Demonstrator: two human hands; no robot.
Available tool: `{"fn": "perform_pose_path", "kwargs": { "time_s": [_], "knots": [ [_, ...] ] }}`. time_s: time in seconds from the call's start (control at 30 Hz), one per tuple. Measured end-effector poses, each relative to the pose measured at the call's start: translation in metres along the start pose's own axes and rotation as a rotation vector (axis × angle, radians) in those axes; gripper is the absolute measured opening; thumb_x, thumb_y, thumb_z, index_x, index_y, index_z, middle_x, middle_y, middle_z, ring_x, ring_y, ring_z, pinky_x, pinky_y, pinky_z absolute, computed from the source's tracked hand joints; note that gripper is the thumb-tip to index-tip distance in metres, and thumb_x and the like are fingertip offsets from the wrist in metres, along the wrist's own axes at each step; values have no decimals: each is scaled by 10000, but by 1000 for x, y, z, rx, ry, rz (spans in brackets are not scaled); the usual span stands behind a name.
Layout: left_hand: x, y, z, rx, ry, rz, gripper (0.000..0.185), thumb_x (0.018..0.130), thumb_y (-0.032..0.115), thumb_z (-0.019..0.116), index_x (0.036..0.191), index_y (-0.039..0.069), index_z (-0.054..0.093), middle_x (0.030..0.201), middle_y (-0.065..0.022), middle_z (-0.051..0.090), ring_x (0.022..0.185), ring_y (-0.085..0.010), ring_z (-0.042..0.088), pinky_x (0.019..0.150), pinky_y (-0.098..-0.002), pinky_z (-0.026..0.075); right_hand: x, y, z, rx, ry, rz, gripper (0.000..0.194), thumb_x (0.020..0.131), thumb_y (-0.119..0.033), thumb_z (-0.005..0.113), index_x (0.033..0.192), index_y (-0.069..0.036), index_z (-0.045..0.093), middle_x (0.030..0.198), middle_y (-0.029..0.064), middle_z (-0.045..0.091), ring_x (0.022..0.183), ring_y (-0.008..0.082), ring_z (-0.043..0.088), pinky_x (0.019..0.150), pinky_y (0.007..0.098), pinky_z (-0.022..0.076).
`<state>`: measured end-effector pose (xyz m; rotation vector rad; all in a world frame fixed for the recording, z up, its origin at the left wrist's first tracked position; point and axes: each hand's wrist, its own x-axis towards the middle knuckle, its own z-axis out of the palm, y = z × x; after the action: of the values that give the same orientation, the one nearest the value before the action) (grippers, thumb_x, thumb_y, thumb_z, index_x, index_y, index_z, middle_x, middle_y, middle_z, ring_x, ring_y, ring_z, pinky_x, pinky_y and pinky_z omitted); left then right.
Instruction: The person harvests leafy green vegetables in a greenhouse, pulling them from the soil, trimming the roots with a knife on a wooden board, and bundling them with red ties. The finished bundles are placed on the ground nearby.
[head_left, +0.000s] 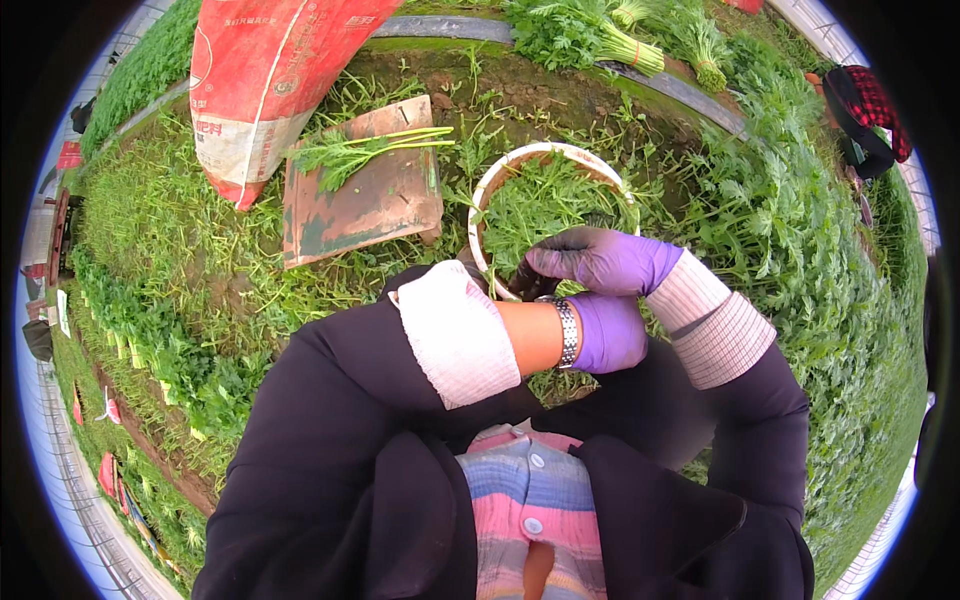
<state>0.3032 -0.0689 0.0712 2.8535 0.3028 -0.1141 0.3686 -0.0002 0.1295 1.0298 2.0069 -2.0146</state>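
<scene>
Both my hands wear purple gloves and meet at the near right rim of a round white bucket (480, 217) with leafy greens (551, 206) inside. My left hand (611, 334), with a metal watch at its wrist, lies nearer my body; its fingers are hidden. My right hand (600, 261) is bent over the bucket's near edge with its dark-stained fingers pointing left and down. Whether either hand holds a stem cannot be seen. Left of the bucket, a few cut stalks with leaves (360, 154) lie across a worn, reddish board (360, 206).
A red and white sack (262, 90) stands at the upper left. Tied bundles of greens (630, 49) lie near a dark strip (442, 28) at the top. Dense leafy plants (810, 300) grow on the right. Another person in a red checked top (874, 97) is at the upper right.
</scene>
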Motion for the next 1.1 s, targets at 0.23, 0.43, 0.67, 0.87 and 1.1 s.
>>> {"fn": "perform_pose_path", "kwargs": {
  "time_s": [0.23, 0.43, 0.67, 0.87, 1.1],
  "knots": [
    [-11, -30, 18, -122, 297, -465, 153, 766, 139, 610, 786, 46, 730, 763, -86, 673, 670, -269, 629, 580, -401, 489, -24, -38, 10, 426, 145, -234, 390, 989, -329, 558, 1105, 39, 614, 978, 124, 683, 816, 167, 644, 779, 289, 521],
    [-38, -40, -38, 30, 127, -435, 85, 742, 136, 638, 730, 89, 708, 717, -76, 685, 732, -268, 701, 610, -390, 542, -54, -42, -13, 276, 835, -359, 318, 972, -266, 592, 1108, 17, 646, 876, 79, 684, 684, 117, 604, 654, 236, 477],
    [-46, -37, -51, -200, 117, -495, 284, 819, 360, 622, 898, 92, 672, 826, -130, 678, 795, -352, 668, 698, -470, 541, -52, -6, -18, 122, 721, -330, 292, 942, -238, 651, 1099, 8, 636, 927, 62, 674, 847, 125, 614, 772, 278, 516],
    [-36, -39, -47, -369, 195, -498, 282, 816, 357, 626, 961, 121, 676, 890, -124, 680, 858, -344, 665, 753, -458, 537, -58, 2, -28, 15, 722, -292, 295, 930, -234, 667, 1086, 14, 628, 954, 53, 678, 873, 122, 602, 807, 283, 505],
    [-35, -43, -47, -435, 234, -506, 255, 818, 354, 619, 953, 147, 681, 882, -108, 679, 868, -329, 663, 756, -447, 534, -62, 15, -39, -112, 723, -244, 299, 941, -217, 654, 1132, 10, 618, 1018, 41, 661, 904, 117, 601, 781, 279, 505]
  ]
}}
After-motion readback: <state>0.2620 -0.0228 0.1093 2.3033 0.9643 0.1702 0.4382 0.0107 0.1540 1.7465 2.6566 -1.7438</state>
